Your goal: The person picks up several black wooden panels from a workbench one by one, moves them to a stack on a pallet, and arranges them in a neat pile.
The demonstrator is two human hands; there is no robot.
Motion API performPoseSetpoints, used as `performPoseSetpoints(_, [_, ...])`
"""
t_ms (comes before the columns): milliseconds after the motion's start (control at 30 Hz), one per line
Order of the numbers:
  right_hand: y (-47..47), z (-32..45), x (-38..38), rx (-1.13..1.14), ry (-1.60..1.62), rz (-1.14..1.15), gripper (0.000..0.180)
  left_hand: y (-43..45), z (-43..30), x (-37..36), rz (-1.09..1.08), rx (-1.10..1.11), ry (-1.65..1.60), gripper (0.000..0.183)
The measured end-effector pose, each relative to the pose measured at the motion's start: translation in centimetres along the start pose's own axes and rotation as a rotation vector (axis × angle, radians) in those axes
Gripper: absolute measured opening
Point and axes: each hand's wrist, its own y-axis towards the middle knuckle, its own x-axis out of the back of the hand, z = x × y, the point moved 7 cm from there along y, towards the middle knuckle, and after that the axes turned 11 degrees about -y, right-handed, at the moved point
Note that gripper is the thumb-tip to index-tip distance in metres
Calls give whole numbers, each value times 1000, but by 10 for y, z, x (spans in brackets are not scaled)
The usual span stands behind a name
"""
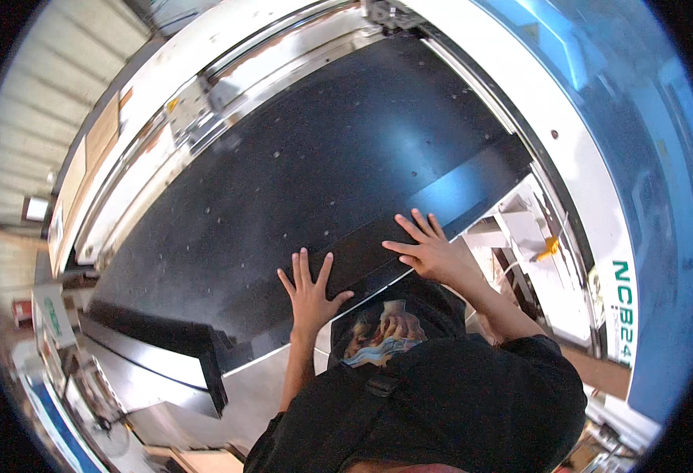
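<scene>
A long dark strip-shaped panel [358, 239] lies flat along the near edge of a black machine table [275, 195]. My left hand [311, 298] rests palm down on the strip with its fingers spread. Farther right, my right hand [432, 254] also lies on it near the front edge, fingers apart. Neither hand grips anything. Small light spots dot the tabletop, and a bluish reflection shines on the strip's right part.
A white machine frame [565, 136] curves around the table, beside a blue cover [666, 195]. A carriage [190, 112] sits on the far-left rail. Dark panels [151, 355] with shiny faces stand at the left corner. A yellow fitting [549, 248] hangs at right.
</scene>
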Motion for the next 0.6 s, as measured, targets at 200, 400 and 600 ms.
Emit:
performPoseSetpoints(200, [29,-12,-2,-3,60,-165,49,34,1,3,84,-71,4,104])
performPoseSetpoints(400, [126,-39,2,42,48,-140,46,119,44,16,14,-118,84,93])
performPoseSetpoints(600, [246,-100,18,-134,15,-227,66,237,96,26,-171,-139,138,79])
